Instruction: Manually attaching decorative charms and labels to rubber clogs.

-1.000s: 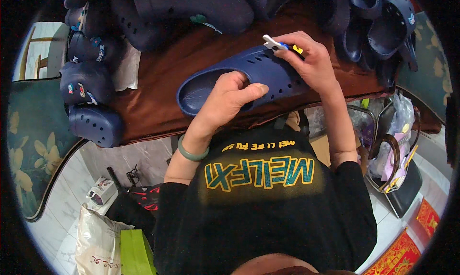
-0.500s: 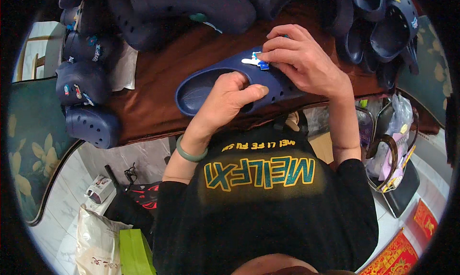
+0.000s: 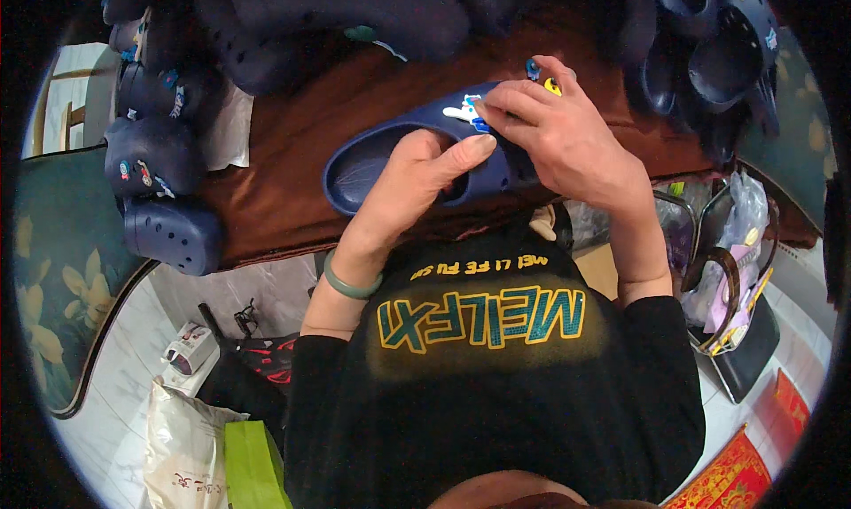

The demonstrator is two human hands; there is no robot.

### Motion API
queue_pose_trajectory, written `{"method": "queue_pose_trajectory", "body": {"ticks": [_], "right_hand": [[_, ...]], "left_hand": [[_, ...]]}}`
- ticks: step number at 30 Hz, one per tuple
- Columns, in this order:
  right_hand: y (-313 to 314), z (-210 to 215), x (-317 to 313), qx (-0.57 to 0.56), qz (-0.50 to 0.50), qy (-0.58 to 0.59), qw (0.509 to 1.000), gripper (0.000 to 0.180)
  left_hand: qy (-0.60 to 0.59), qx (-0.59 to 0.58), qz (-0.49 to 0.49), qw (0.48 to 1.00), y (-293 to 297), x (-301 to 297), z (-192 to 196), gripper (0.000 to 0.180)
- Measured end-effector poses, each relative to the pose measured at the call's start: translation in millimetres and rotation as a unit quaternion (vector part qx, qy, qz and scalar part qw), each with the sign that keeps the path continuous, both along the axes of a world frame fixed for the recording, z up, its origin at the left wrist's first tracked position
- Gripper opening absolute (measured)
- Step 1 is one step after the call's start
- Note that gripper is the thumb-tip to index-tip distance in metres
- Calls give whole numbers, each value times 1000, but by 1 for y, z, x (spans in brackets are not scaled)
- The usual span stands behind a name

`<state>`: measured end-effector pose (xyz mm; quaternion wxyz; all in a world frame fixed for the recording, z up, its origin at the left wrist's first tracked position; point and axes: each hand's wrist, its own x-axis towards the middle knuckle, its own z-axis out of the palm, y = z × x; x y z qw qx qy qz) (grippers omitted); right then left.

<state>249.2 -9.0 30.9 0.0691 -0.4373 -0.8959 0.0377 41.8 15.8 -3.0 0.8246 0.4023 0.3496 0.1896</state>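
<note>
- The table (image 3: 292,137), covered in a dark brown cloth, is stretching across the far half of the scene, and the person is leaning over its near edge.
- Piles of navy clogs (image 3: 160,155) are lying along the far and left parts of the table, several with small coloured charms on their uppers; more dark clogs (image 3: 718,48) are heaped at the far right.
- A navy blue clog (image 3: 381,159) is lying on the cloth at the near middle of the table, its open heel end pointing left and its toe end right, under both hands.
- The left hand (image 3: 417,186) is reaching into the clog's opening, palm down, its grip closing on the upper's edge with the thumb lying along the top.
- The right hand (image 3: 558,137) is resting over the toe part of the clog from the right, its grip narrowing to a fingertip pinch against the upper.
- A small white and blue charm (image 3: 463,112) is sitting on the clog's upper, just at the right hand's fingertips; I cannot tell whether the fingers are pinching it or only pressing beside it.
- A green bangle (image 3: 346,283) is circling the left wrist.
- A small yellow charm (image 3: 552,87) and a blue one (image 3: 532,68) are showing just beyond the right hand's knuckles.
</note>
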Motion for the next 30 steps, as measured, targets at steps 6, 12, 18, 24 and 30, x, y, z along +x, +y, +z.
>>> {"method": "queue_pose_trajectory", "body": {"ticks": [6,12,18,24,30], "right_hand": [[19,-8,10,-53,-8,188,981,23],[32,-17,5,-41,-50,247,967,16],[36,-29,16,-218,-104,415,877,16],[23,-24,10,-53,-43,262,963,18],[26,8,19,-39,76,82,993,31]], "left_hand": [[-83,-44,34,995,1,2,0,33],[-75,-24,17,997,3,-3,-10,26],[-76,-18,16,997,2,-2,-6,20],[-87,-24,56,994,-1,2,-1,21],[-68,-39,7,997,3,-3,5,29]]}}
